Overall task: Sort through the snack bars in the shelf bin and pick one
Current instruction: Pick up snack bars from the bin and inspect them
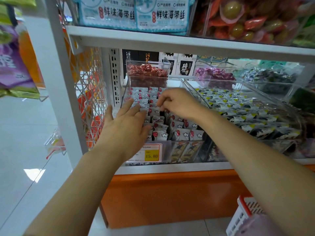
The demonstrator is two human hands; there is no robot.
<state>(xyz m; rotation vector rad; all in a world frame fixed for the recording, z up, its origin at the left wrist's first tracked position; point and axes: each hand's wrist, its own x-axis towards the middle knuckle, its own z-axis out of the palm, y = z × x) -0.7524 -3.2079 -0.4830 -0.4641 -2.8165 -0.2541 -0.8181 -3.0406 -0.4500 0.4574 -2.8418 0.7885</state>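
Left hand lies flat, fingers straight and slightly spread, pressing on the grey-white wrapped snack bars with red marks. These stand in rows in the clear plastic shelf bin. Right hand, fingers curled, pinches one bar mid-bin. A yellow price label sits on the bin front.

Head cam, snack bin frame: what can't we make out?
- Head view: right hand curls into the snack bars; its own back hides whether it pinches one.
- Bars under the left hand: covered by its palm.
- Price tag: small print blurred, corner behind the left wrist.
- Basket: cut by the bottom edge.
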